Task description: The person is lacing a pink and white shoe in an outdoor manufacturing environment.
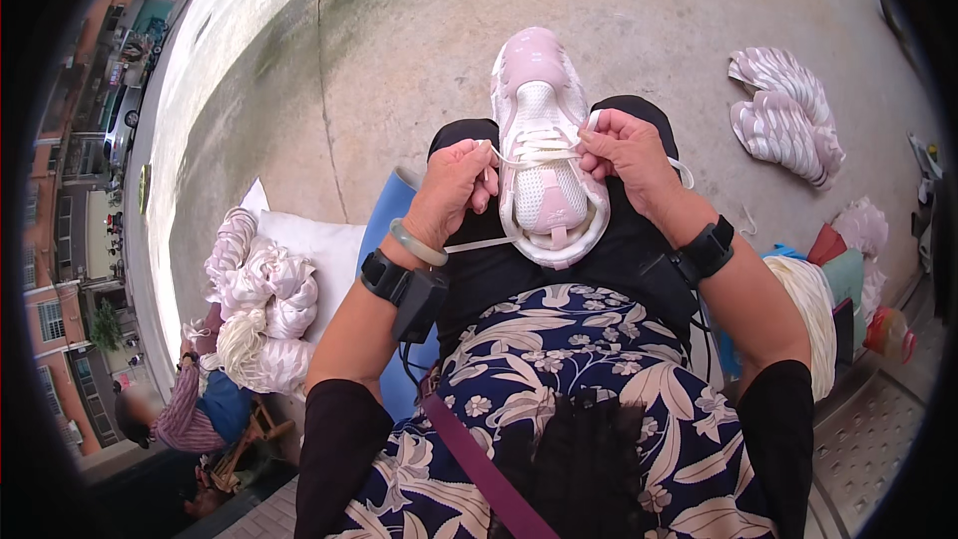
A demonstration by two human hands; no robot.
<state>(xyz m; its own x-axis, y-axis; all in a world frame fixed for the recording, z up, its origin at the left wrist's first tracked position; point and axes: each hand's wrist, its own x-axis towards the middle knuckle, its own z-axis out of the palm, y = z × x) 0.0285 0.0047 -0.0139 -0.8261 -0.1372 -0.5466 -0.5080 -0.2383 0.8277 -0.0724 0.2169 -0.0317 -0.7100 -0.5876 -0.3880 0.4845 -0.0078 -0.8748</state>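
A pink and white sneaker upper (552, 195) rests across my lap, its toe pointing away from me and its heel opening toward me. White shoelace (539, 147) crosses several times over its tongue. On the left of the lacing, my left hand (459, 180) pinches one side of the lace, and a loose end trails below near my wrist. My right hand (624, 158) grips the lace on the right side, with a loop standing up above the fingers and another length curling past the hand. The lace looks drawn out between both hands.
Bundled pink and white shoe uppers (269, 284) lie on a white sack (334, 248) to the left. Stacked uppers (788, 120) sit on the concrete floor (409, 40) at right. A hank of cream laces (806, 314) hangs by my right arm. Another person (195, 404) sits at far left.
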